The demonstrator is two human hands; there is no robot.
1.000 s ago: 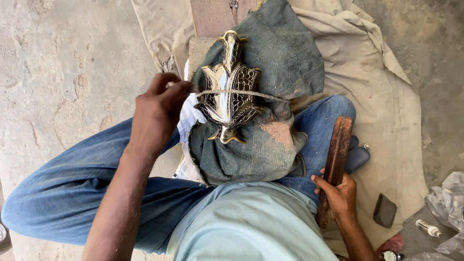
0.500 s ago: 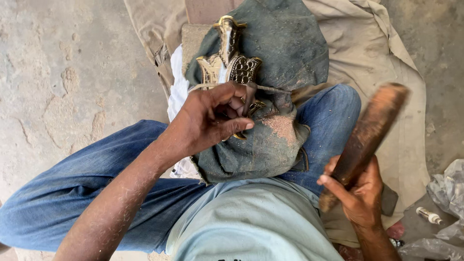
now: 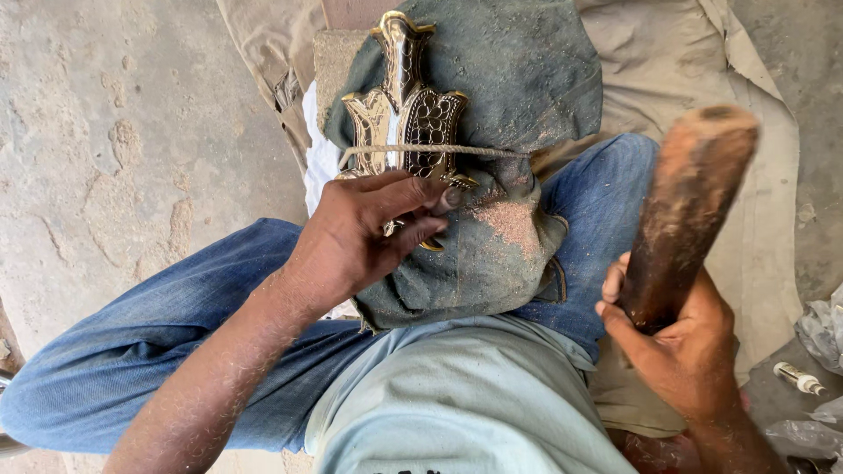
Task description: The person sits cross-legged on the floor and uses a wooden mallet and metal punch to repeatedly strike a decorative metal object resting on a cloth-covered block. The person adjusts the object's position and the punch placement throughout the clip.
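A carved metal ornament (image 3: 402, 114), gold and silver with dark openwork, lies on a dusty blue-grey cloth (image 3: 518, 105) draped over my lap. A thin cord (image 3: 492, 151) runs across the ornament. My left hand (image 3: 364, 233) rests on the ornament's lower end, fingers curled over it and pressing it against the cloth. My right hand (image 3: 680, 338) grips a thick brown wooden stick (image 3: 689, 206) by its lower end and holds it raised, tilted up to the right of my knee.
I sit on a beige sheet (image 3: 755, 175) spread over rough concrete ground (image 3: 105, 132). A white cloth (image 3: 318, 154) shows beside the ornament. Crumpled plastic (image 3: 825, 333) and a small white tube (image 3: 797, 378) lie at the right edge.
My right hand lifted the wooden stick from beside my leg and raised it high. My left hand moved from the ornament's left side onto its lower end.
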